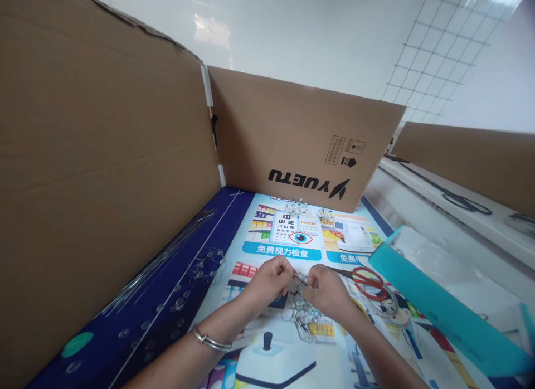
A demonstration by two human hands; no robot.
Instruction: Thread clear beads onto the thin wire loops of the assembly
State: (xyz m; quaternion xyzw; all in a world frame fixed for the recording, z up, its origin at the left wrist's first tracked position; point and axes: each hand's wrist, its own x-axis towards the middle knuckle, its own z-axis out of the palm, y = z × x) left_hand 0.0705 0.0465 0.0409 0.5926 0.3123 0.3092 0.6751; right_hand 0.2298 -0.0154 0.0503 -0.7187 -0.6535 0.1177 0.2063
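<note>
My left hand (271, 278), with a metal bangle on its wrist, is closed in a pinch on a thin wire (300, 278). My right hand (328, 291) pinches the same wire a short way to the right. Just below the fingertips a tangle of clear beads and wire (303, 312) lies over the printed sheet; whether it joins the held wire is hard to make out. Red-handled scissors (370, 283) rest beside my right hand, blades pointing toward it. A roll of clear tape (387, 304) appears to lie by the scissor handles.
Cardboard panels (292, 132) stand at the back and left. Loose wires (159, 261), clear beads (179, 304) and a green disc (77, 344) lie on the blue strip at left. Two bead clusters (296, 208) sit at the back. A teal box (443, 305) stands at right.
</note>
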